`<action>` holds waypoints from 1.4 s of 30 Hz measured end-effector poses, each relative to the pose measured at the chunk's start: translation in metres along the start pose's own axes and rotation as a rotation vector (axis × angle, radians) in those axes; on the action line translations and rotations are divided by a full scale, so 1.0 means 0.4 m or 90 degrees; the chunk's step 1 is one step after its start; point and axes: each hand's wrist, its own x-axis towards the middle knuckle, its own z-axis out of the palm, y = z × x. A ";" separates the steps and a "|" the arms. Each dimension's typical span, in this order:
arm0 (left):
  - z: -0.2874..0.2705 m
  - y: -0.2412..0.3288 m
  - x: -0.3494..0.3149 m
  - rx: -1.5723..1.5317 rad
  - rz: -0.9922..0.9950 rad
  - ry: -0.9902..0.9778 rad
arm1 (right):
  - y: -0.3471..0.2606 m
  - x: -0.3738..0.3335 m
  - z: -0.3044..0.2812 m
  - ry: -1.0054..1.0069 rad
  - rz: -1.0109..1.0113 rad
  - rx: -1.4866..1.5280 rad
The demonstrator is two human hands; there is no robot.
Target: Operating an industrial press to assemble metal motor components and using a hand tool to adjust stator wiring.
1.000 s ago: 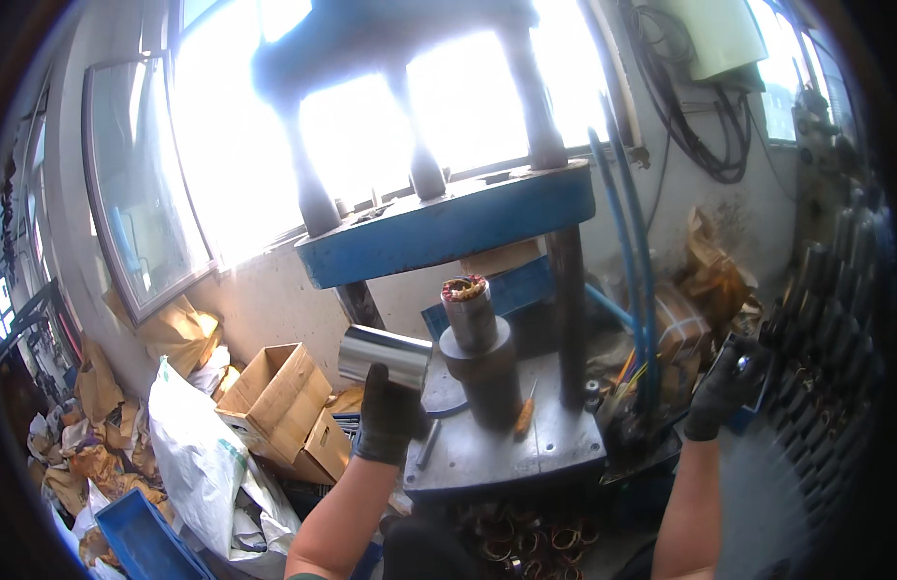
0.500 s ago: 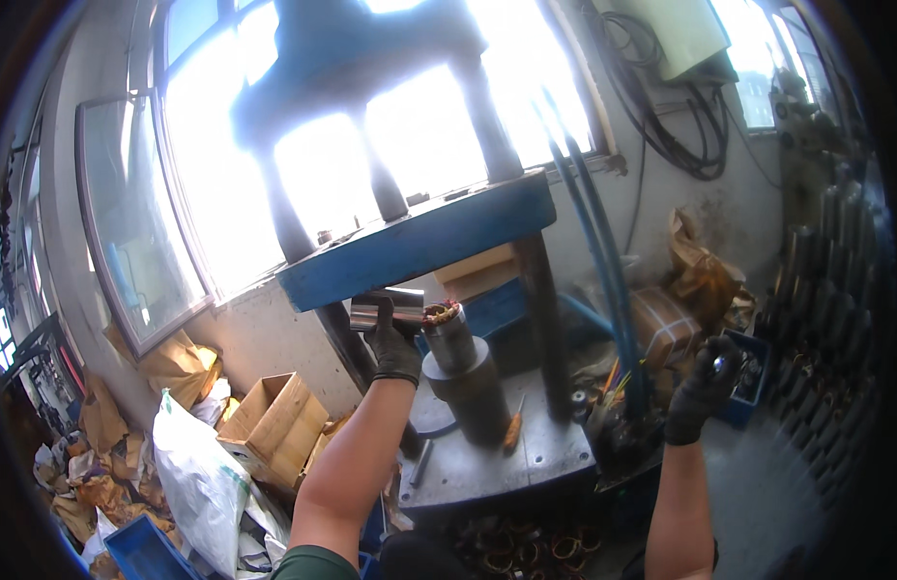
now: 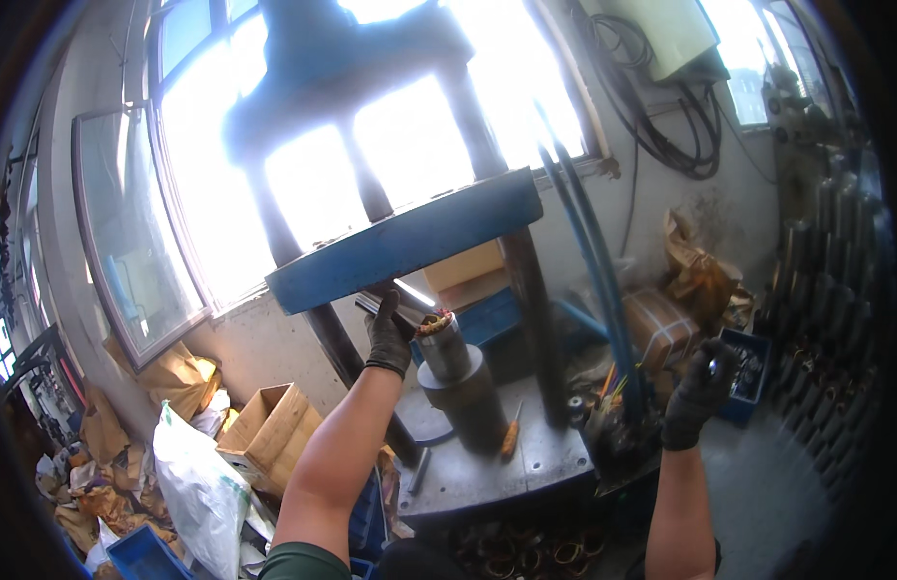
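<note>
My left hand [image 3: 387, 338], in a dark glove, grips a shiny metal cylinder [image 3: 406, 307] just under the blue press beam. It is tilted and partly hidden by the fingers. Close beside it, a motor stator [image 3: 447, 350] with coloured windings showing at its top stands upright on a wider grey metal cylinder [image 3: 468, 401]. Off to the right my gloved right hand [image 3: 700, 391] is closed, with a small bright spot at its fingers; what it holds is unclear. A screwdriver [image 3: 511, 440] with an orange handle and a metal rod [image 3: 421, 471] lie on the press plate [image 3: 487, 474].
The blue press beam [image 3: 410, 237] and its posts [image 3: 535, 329] frame the work. Blue hoses [image 3: 603, 280] run down at the right. Many metal cylinders [image 3: 825, 319] are stacked far right. A wooden box [image 3: 270, 435] and white sack [image 3: 197, 483] stand left. Metal rings [image 3: 564, 551] lie below.
My left hand has tilted the metal cylinder from nearly level to slanting down toward the stator's top. My right hand stays closed in about the same place. The view has shifted slightly.
</note>
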 end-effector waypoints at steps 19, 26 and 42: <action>0.086 0.061 -0.010 0.161 0.039 -0.051 | -0.052 0.114 -0.069 -0.245 0.116 0.045; 0.089 0.034 0.003 0.160 0.073 -0.064 | -0.054 0.119 -0.084 -0.277 0.170 0.090; 0.084 0.006 -0.001 0.224 0.129 -0.157 | -0.068 0.131 -0.106 -0.423 0.198 0.070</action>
